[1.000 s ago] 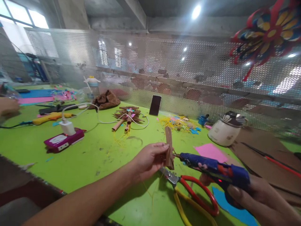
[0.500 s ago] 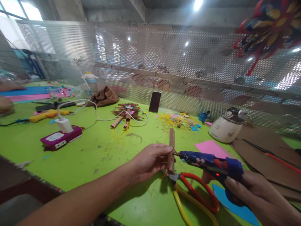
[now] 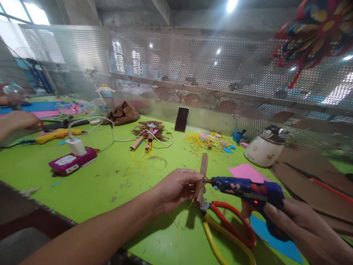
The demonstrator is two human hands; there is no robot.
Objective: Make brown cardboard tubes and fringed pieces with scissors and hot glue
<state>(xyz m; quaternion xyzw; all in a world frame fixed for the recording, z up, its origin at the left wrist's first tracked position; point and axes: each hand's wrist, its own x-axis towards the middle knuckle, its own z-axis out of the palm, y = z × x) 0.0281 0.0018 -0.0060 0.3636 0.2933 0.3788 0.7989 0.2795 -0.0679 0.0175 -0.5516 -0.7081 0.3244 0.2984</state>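
Between the thumb and fingers of my left hand (image 3: 179,187) is a narrow brown cardboard strip (image 3: 204,163), folded or rolled and tilted slightly to the right. My right hand (image 3: 298,221) grips a dark blue hot glue gun (image 3: 242,187) with a small red light on it. The gun's nozzle meets the strip right beside my left thumb. Under the strip and the gun lie scissors (image 3: 234,217) with one red and one yellow handle. A thin yellow strand (image 3: 183,211) hangs below my left hand.
A purple power strip (image 3: 73,161) with a white charger stands left. Behind are a brown paper flower piece (image 3: 150,130), a phone (image 3: 181,119) and yellow shreds (image 3: 204,141). A white kettle-like jug (image 3: 266,145) and cardboard sheets (image 3: 311,180) are right. Another person's hand (image 3: 20,123) is far left.
The cardboard strip has tilted, its top leaning right, while the nozzle stays against it. At the far left, the other person's hand has come further over the table.
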